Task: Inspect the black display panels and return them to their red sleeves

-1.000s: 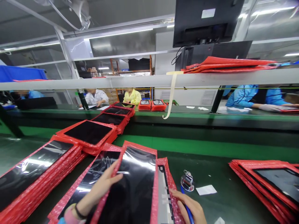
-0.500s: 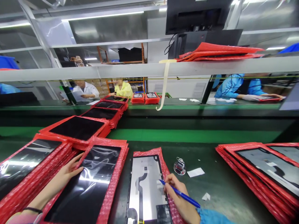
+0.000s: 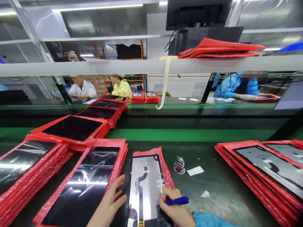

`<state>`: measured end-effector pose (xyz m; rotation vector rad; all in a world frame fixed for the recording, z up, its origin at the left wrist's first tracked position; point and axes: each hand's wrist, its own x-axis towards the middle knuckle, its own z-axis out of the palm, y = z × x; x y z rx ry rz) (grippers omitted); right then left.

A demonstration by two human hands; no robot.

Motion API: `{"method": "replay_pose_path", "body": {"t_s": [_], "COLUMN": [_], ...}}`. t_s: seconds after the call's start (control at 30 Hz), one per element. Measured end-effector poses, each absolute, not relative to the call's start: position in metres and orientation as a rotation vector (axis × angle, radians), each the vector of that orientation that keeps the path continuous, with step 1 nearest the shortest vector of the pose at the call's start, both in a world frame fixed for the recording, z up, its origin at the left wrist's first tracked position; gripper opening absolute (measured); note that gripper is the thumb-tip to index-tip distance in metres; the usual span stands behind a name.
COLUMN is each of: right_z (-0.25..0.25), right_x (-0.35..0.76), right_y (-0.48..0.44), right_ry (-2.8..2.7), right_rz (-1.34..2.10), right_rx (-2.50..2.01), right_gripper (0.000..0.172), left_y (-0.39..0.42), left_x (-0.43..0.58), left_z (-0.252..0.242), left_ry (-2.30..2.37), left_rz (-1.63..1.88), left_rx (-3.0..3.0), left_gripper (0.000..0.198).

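A display panel [image 3: 148, 179] lies back side up on a red bubble-wrap bag [image 3: 167, 171], its silver back crossed by a dark ribbon cable. My right hand [image 3: 174, 203] is closed around a blue pen [image 3: 178, 200] over the panel's right edge; the pen's tip is hidden by the fingers. Between that panel and the black-screened panel [image 3: 82, 186] to its left, my left hand [image 3: 112, 198] hovers with fingers apart, holding nothing. The black-screened panel rests glossy side up on a stack of red bags.
Stacked panels in red bags stand at the left [image 3: 28, 160] and right [image 3: 258, 164]. A small clear-and-metal object [image 3: 180, 165], a white paper slip [image 3: 195, 171] and a crumpled scrap [image 3: 205, 194] lie on the green bench. Tape [image 3: 166, 82] hangs from the shelf. Co-workers sit beyond.
My left hand has left the gap beside the black-screened panel's stack and come right, near the silver-backed panel. My right hand has shifted down along that panel's edge, pen turned more level.
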<state>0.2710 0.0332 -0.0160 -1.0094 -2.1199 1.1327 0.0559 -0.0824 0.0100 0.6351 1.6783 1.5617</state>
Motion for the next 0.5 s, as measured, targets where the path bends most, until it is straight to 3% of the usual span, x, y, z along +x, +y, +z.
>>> {"method": "replay_pose_path", "body": {"t_s": [0.23,0.5], "right_z": [-0.017,-0.027], "right_x": [0.270,0.268], "right_y": [0.038,0.048], "right_ry": [-1.881,-1.363], "right_rz": [1.328,1.729], "right_rx": [-0.975,-0.888], "right_gripper": [0.032,0.049], "left_y": [-0.070,-0.041], "left_x": [0.053,0.090], "left_z": [0.003,0.022], "left_ry": [1.608,1.235], "left_rz": [1.414,1.424], "left_rx": [0.297,0.505], "left_gripper": [0.055,0.046]}}
